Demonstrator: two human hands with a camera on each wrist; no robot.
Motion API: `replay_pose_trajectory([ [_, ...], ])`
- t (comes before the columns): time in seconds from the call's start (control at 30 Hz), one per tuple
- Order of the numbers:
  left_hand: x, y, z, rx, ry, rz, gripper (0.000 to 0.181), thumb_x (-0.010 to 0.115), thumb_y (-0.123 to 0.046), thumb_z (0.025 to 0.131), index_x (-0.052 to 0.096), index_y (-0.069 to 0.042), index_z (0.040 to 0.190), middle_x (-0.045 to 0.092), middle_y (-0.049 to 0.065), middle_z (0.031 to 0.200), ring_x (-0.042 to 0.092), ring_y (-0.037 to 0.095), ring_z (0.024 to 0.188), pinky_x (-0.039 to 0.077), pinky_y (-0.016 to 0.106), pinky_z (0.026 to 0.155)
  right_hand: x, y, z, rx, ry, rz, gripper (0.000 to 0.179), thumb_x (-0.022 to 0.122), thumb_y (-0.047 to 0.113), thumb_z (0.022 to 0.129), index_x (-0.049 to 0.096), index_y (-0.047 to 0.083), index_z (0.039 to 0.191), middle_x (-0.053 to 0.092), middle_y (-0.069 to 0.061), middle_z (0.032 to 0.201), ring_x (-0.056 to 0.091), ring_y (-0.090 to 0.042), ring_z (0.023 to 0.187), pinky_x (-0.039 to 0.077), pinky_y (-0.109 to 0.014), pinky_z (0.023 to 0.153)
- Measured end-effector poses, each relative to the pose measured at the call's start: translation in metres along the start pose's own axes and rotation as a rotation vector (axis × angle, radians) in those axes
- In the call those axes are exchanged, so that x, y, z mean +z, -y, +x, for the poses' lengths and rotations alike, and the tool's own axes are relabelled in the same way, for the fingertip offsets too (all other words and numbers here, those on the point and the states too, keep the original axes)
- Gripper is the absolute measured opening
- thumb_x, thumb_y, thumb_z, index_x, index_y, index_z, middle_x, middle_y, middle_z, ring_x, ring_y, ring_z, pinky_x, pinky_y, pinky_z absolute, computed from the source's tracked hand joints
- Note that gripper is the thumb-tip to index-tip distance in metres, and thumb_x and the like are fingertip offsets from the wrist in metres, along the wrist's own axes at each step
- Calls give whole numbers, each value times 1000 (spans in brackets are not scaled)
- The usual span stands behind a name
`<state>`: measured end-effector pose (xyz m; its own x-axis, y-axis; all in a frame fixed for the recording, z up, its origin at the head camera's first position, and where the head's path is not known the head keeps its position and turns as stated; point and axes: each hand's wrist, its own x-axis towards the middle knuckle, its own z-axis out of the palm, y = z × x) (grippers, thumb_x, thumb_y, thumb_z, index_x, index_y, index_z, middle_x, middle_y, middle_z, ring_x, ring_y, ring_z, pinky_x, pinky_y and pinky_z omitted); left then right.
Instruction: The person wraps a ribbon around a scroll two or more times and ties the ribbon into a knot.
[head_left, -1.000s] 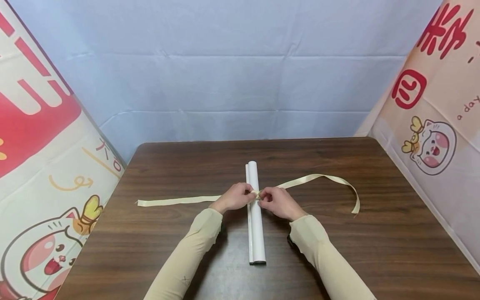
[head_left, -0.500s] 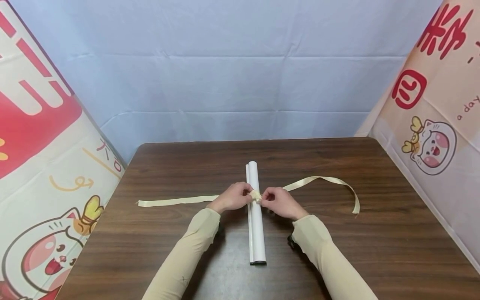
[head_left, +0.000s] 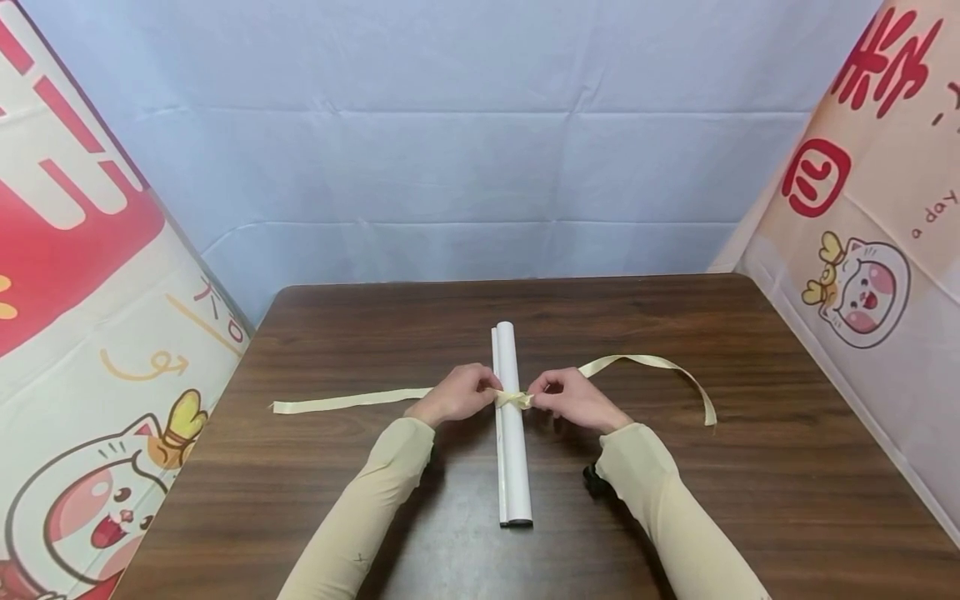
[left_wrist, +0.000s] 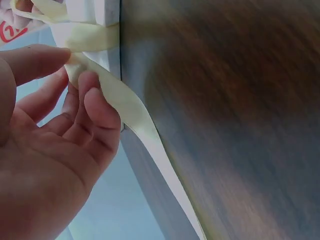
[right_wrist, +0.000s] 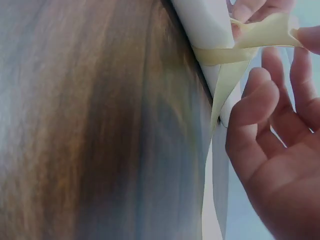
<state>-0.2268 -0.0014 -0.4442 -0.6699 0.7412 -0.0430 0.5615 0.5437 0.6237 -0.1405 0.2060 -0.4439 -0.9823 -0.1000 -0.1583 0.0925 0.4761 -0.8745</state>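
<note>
A white roll (head_left: 517, 467), with a narrower strip along its left side and a dark near end, lies lengthwise on the table. Around its middle passes a cream ribbon (head_left: 512, 400), crossed on top. To the left of the roll, my left hand (head_left: 459, 395) pinches the ribbon between thumb and fingers; the left wrist view shows the ribbon's long tail (left_wrist: 145, 127) trailing past the fingers. From the right side, my right hand (head_left: 576, 400) pinches a folded part of the ribbon (right_wrist: 270, 31), seen in the right wrist view. Its other tail hangs below that hand.
The dark wood table (head_left: 360, 333) has a pale blue cloth (head_left: 450, 167) hanging behind it. Printed cloths with cartoon figures stand at left (head_left: 82, 492) and right (head_left: 862, 292). One ribbon tail stretches left, the other curves right.
My hands have drawn apart, the right one moving farther right. The ribbon's crossing on the roll has flattened and lies more stretched between them. The roll has stayed in place.
</note>
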Motion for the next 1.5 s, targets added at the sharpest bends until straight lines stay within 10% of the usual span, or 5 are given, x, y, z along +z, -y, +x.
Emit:
replay_pose_trajectory([
  [0.27, -4, 6, -5, -18, 46, 57, 15, 58, -18, 92, 68, -9, 84, 61, 1, 76, 52, 13, 71, 47, 30, 72, -3, -3, 2, -7, 24, 67, 7, 59, 8, 87, 60, 2, 91, 63, -10, 73, 57, -21, 63, 48, -33, 57],
  [0.77, -13, 17, -14, -134, 59, -50, 20, 52, -29, 97, 62, -16, 86, 65, -2, 75, 53, 11, 71, 30, 59, 101, -18, -4, 3, -2, 143, 7, 11, 48, 8, 93, 56, 0, 95, 66, -7, 70, 57, -18, 62, 48, -30, 57],
  [1.03, -19, 25, -18, -130, 75, -121, 20, 56, -27, 97, 63, -11, 87, 58, -1, 72, 48, 11, 60, 42, 26, 59, -29, 0, -3, -47, 216, -166, 18, 58, 16, 91, 64, 2, 81, 60, 2, 63, 55, -11, 57, 46, -24, 56],
  [1.2, -22, 25, -21, -132, 65, -126, 19, 58, -27, 95, 63, -10, 87, 57, 0, 70, 48, 11, 61, 39, 24, 58, -33, 1, -6, -40, 251, -268, 28, 70, 25, 85, 61, 7, 66, 57, 0, 56, 40, -4, 50, 28, -18, 49],
  [1.5, -26, 32, -26, -152, 40, -126, 17, 59, -24, 95, 63, -10, 85, 55, -1, 67, 46, 11, 59, 38, 23, 57, -37, -4, -6, -50, 245, -173, 21, 74, 19, 81, 58, 6, 75, 63, -6, 60, 48, -7, 52, 33, -18, 52],
])
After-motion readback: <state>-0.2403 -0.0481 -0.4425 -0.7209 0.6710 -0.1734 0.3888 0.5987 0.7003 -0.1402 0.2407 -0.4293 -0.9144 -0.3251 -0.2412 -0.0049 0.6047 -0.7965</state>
